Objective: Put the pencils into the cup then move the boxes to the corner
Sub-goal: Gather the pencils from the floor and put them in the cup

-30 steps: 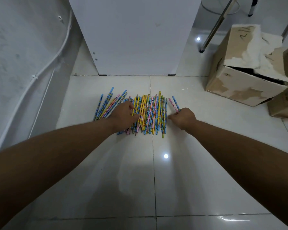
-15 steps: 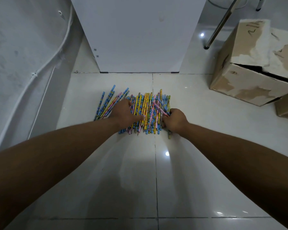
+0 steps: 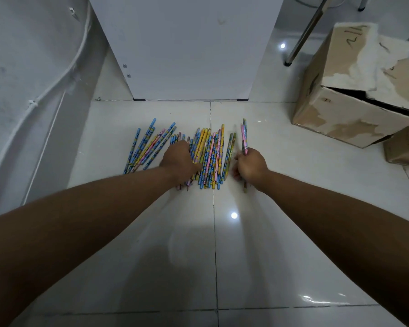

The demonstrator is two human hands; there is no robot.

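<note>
The heap of slim, colourfully printed wooden pencils (image 3: 210,156) lies on the glossy white tiled floor (image 3: 293,208). Nearly every long axis runs near to far, and only the leftmost ones fan a little toward the far right. The coming pickup turns on this: a hand reaching from the near side comes in along the shafts, so it has to close across them from the side.

The right hand (image 3: 250,165) sits just right of the heap's right edge, curled round a small bundle of pink and blue pencils (image 3: 244,135). The bundle's far ends stick out beyond the knuckles, and a near tip shows below the wrist. The closest loose pencils lie just to this hand's left, parallel to the bundle.

The left hand (image 3: 178,159) lies palm down on the left-middle of the heap, thumb out to the right. Its fingers look fairly flat (as far as the back of the hand lets one judge), pressing rather than gripping.

No cup is in view. The torn brown cardboard boxes (image 3: 354,114) stand well apart at the far right, nearer the right arm.
</note>
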